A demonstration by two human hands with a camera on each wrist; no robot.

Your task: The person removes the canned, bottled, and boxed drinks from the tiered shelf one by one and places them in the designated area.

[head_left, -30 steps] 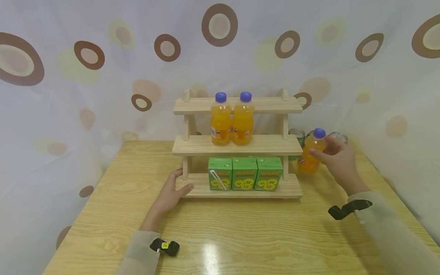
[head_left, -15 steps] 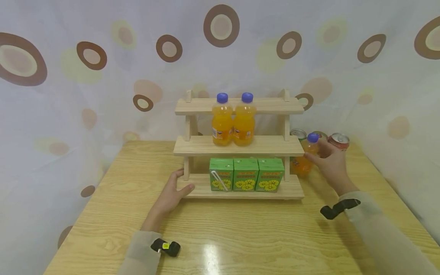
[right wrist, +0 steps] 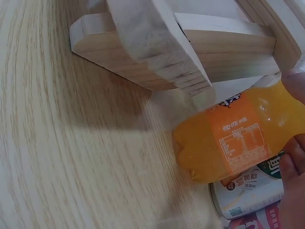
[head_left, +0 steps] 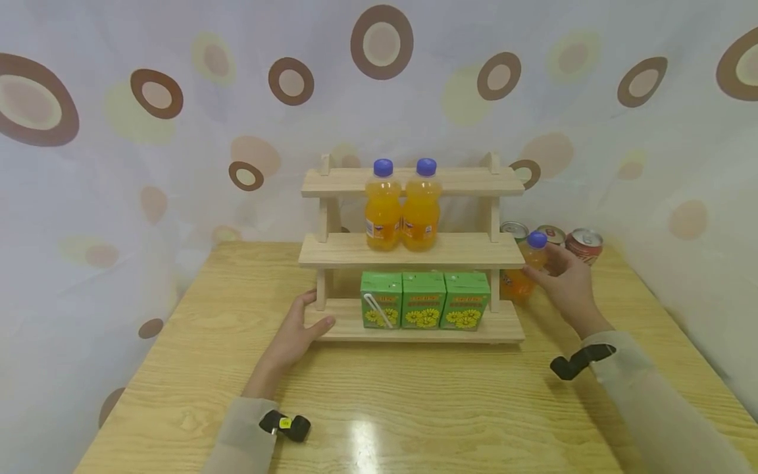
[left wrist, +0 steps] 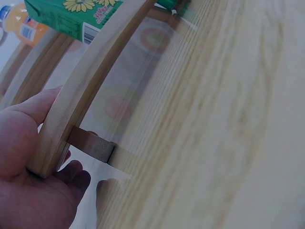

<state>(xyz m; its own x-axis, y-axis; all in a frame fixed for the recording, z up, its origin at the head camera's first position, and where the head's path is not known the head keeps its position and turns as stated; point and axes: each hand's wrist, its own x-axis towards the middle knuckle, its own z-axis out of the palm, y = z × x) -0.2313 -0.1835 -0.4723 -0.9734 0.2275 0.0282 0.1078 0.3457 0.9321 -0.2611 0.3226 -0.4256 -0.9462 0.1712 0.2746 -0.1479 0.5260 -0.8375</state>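
My left hand (head_left: 294, 332) grips the left end of the bottom board of a three-tier wooden shelf (head_left: 331, 251), thumb on top and fingers curled beneath, as the left wrist view shows. Just past the shelf's right end, my right hand (head_left: 570, 284) holds a bottle of orange soda (head_left: 519, 284) with a blue cap by its upper part. In the right wrist view the bottle's base (right wrist: 195, 152) is close over the table beside the shelf's side support (right wrist: 119, 55). Two matching soda bottles (head_left: 383, 220) stand upright on the middle tier.
Three green drink cartons (head_left: 423, 303) line the bottom tier, the left one with a straw on its front. Behind the right hand stand a green can (head_left: 514, 230), another can (head_left: 552, 234) and a red can (head_left: 584, 245). A patterned curtain (head_left: 177, 197) hangs behind the table (head_left: 438, 408).
My right hand has brought the soda bottle left and slightly down toward the shelf's end, uncovering more of the cans. During the last half second it has barely moved. My left hand stays on the board.
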